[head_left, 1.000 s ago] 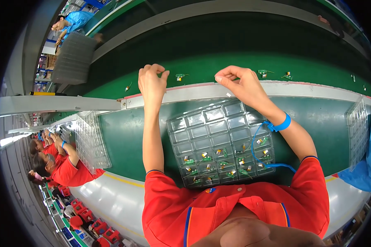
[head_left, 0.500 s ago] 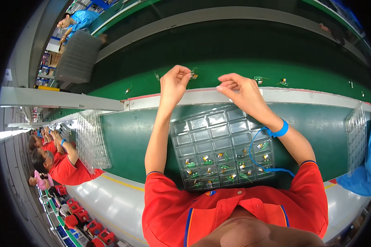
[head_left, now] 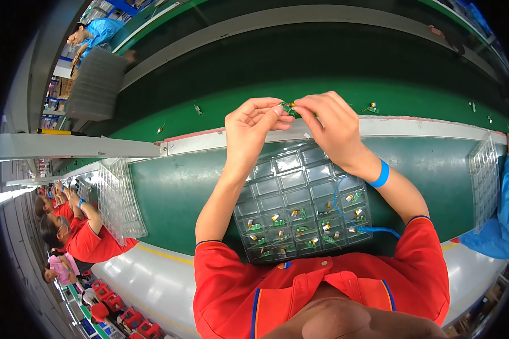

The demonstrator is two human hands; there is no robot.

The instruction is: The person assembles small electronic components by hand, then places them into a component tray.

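Note:
Above the near rail of the green belt, both hands meet at one small green circuit board (head_left: 289,108) with thin wires. My left hand (head_left: 253,123) grips it between thumb and fingertips. From the other side my right hand (head_left: 332,124), with a blue wrist strap (head_left: 382,174) on its arm, pinches the board's right end, where a bit of yellow shows. The fingers partly hide the piece. Below my hands lies a clear plastic tray (head_left: 293,180) with many compartments; its nearer rows hold small green boards with whitish and yellow parts.
More small boards lie on the green belt (head_left: 322,85), including one right of my hands (head_left: 371,107). A metal rail (head_left: 424,127) runs along its near edge. The strap's blue cord (head_left: 382,230) crosses the tray. Clear trays stand left (head_left: 119,198) and right (head_left: 484,181), beside co-workers.
My right hand has moved left and now pinches the board that my left hand was holding alone. My left hand has shifted slightly right. The surroundings sit slightly farther left in view.

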